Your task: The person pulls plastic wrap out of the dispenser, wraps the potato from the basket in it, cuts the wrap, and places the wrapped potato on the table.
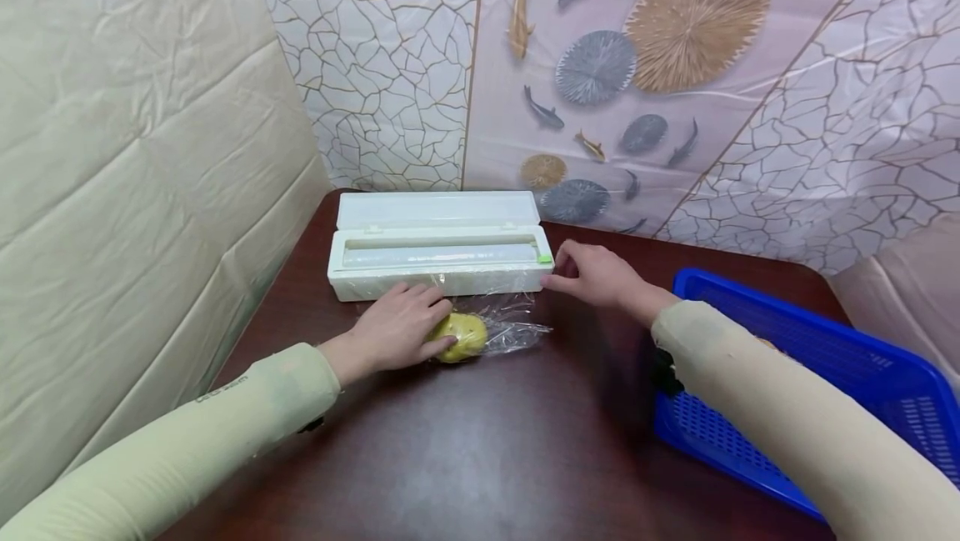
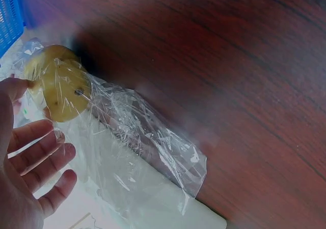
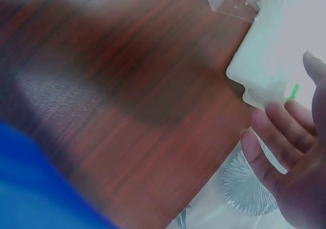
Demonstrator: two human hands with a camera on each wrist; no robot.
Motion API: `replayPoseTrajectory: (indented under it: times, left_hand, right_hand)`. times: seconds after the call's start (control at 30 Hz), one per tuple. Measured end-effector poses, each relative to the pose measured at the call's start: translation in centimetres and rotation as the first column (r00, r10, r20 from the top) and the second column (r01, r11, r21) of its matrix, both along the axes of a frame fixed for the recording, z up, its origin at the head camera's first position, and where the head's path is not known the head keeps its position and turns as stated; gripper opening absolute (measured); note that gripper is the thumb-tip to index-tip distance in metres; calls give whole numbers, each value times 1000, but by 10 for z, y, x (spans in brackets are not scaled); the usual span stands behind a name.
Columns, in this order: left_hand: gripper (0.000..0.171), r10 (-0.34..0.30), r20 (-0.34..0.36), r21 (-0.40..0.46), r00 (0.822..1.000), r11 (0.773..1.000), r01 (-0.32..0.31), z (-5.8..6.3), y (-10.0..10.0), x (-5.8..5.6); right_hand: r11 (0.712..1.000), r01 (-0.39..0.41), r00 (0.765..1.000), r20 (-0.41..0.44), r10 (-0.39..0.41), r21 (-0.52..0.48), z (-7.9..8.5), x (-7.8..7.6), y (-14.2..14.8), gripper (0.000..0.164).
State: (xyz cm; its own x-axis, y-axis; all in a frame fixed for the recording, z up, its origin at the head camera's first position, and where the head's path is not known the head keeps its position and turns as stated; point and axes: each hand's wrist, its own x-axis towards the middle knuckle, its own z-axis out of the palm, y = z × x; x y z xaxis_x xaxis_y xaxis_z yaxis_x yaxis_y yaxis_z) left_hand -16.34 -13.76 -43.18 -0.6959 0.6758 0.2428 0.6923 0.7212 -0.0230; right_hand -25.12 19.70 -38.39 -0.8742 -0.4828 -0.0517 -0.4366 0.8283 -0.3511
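A yellow-green, pear-like fruit (image 1: 463, 336) with a dark spot lies on the table under clear cling film (image 2: 153, 142). My left hand (image 1: 401, 326) is at its left side; the thumb touches the fruit, and the other fingers spread loosely over the film beside it. Behind the fruit stands a white cling film dispenser box (image 1: 442, 284), its lid (image 1: 438, 210) raised and the film roll (image 1: 442, 256) showing inside. At the box's right end, near a green slider (image 1: 544, 258), is my right hand (image 1: 600, 276). Its fingers bend loosely around that corner, holding nothing.
A blue plastic basket (image 1: 795, 308) sits on the right side of the dark wooden table (image 1: 480, 449), partly behind my right forearm. Something orange shows in it. Patterned cloth walls (image 1: 390, 66) enclose the table's back and sides.
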Motion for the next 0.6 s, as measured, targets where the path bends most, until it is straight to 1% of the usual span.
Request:
replayPoseTrajectory:
  times: [0.03,0.1,0.2,0.3,0.37,0.47,0.6]
  left_hand:
    - [37,1,5,1,1000,1000,-1,0,0,0]
    - [37,4,10,4,1000,1000,-4,1,-1,0]
    - [37,6,10,6,1000,1000,-6,3,-1,0]
    - [35,5,-4,5,1000,1000,-5,6,1,-3]
    - [35,5,-20,4,1000,1000,-4,9,4,-6]
    - [36,4,-32,-6,999,1000,-4,18,11,-13]
    - [38,10,-20,-9,1000,1000,-10,33,23,-26]
  right_hand:
    - [1000,12,1000,-10,-12,-14,0,-1,-1,44]
    - [999,28,1000,-3,-28,-27,0,-3,-3,60]
    - [999,32,999,42,-31,-21,-3,-4,-8,83]
    - [1000,25,997,80,-24,-14,-9,-4,-13,98]
    - [999,28,995,93,-26,-19,-13,-5,-17,103]
    - [999,42,995,89,-39,-32,-18,-6,-21,107]
    - [998,52,997,66,-49,-46,-25,-10,-22,105]
